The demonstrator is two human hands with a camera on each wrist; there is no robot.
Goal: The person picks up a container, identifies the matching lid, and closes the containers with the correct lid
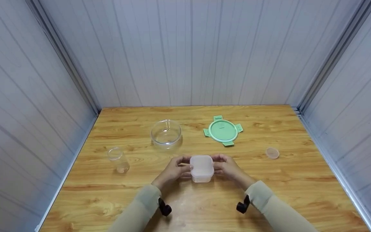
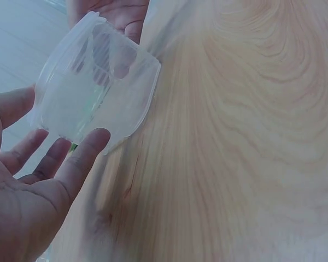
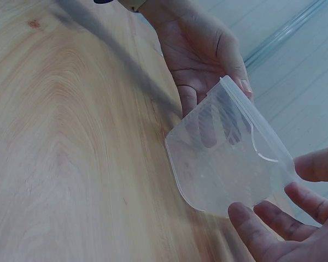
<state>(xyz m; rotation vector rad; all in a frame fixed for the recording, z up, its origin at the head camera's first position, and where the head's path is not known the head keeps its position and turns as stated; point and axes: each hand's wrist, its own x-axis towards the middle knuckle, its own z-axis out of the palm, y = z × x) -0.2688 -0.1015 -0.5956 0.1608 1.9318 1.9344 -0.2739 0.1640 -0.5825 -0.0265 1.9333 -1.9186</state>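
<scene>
In the head view a small, squarish translucent plastic container with a frosted lid on top sits between both hands, near the middle of the table. My left hand holds its left side, thumb near the lid's rim and fingers along the wall. From the opposite side my right hand holds it the same way. Through the see-through wall of the container, the right hand's fingers show in the left wrist view. Close up in the right wrist view, the container has its lid edge toward the thumbs.
A round glass bowl stands behind the container to the left. Right of it lies a round green lid with clip flaps. A clear glass cup is at the left, and a small round translucent lid at the right. Pale panelled walls enclose the wooden table.
</scene>
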